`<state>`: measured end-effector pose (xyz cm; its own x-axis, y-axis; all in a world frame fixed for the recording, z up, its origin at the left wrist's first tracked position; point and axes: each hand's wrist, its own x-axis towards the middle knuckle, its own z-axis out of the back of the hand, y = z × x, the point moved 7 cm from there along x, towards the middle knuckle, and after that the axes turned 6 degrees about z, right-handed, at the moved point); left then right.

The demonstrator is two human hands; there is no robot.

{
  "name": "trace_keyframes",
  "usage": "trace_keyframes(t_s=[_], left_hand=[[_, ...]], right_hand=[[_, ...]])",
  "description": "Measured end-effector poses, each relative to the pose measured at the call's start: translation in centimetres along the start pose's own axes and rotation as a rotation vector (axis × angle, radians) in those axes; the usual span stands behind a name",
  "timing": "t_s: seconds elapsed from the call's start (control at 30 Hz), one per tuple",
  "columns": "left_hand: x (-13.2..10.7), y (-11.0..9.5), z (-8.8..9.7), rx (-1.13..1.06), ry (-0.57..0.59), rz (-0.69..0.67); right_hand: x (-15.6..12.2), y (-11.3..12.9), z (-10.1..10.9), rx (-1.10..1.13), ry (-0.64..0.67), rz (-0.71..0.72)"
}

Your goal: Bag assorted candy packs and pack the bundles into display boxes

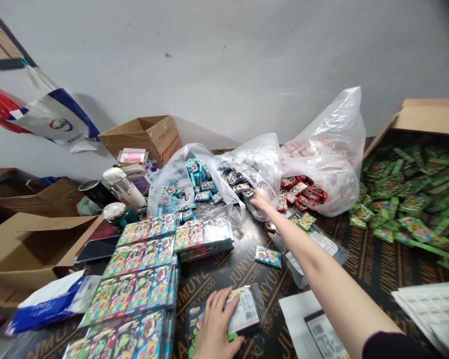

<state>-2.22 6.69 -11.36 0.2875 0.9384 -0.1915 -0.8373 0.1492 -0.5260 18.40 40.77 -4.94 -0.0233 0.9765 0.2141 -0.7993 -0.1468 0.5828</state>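
Observation:
My left hand (217, 319) lies with fingers stretched over a clear-wrapped pack (246, 315) with a white barcode label, near the table's front. Farther off, my right hand (261, 199) reaches into the mouth of a clear plastic bag (266, 149) of small dark packets (241, 187). Its fingers are bent onto one dark packet at the bag's edge; the fingertips are partly hidden. Between the hands, a single blue packet (268, 256) lies on the table. To the left stand stacks of colourful wrapped packs (134, 286) in rows, with a shorter stack (204, 237) beside them.
Bags of blue packets (204, 184) and red packets (301, 192) flank the dark ones. A tipped carton (430, 117) spills green packets (407, 199) at right. Paper sheets (434, 309) lie front right. A phone (101, 248), bottles (124, 187) and an open carton (37, 249) are at left.

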Motion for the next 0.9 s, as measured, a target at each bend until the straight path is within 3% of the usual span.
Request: trace_keyframes(t_s=[0.2, 0.37, 0.5, 0.6, 0.7, 0.8, 0.9], left_hand=[[-0.1, 0.1, 0.0, -0.019, -0.018, 0.03], [-0.4, -0.6, 0.8, -0.024, -0.078, -0.044], [0.2, -1.7, 2.0, -0.099, -0.131, -0.073], [1.8, -2.9, 4.3, -0.34, -0.291, -0.007], [3.9, -3.0, 6.0, -0.79, -0.447, 0.127], [5.6, -2.5, 6.2, -1.097, -0.555, 0.225], [6.6, -1.9, 5.3, -1.194, -0.547, 0.27]], right_hand=[[-4.0, 1.8, 2.1, 0.283, 0.017, 0.043], [-11.0, 2.3, 2.4, 0.538, 0.186, 0.04], [-16.3, 1.6, 2.4, 0.708, 0.228, -0.047], [-19.4, 1.9, 2.0, 0.802, 0.263, -0.073], [-21.6, 3.2, 1.6, 0.84, 0.307, -0.046], [-22.5, 4.5, 1.5, 0.799, 0.319, 0.018], [-22.1, 5.0, 2.1, 0.696, 0.257, 0.075]])
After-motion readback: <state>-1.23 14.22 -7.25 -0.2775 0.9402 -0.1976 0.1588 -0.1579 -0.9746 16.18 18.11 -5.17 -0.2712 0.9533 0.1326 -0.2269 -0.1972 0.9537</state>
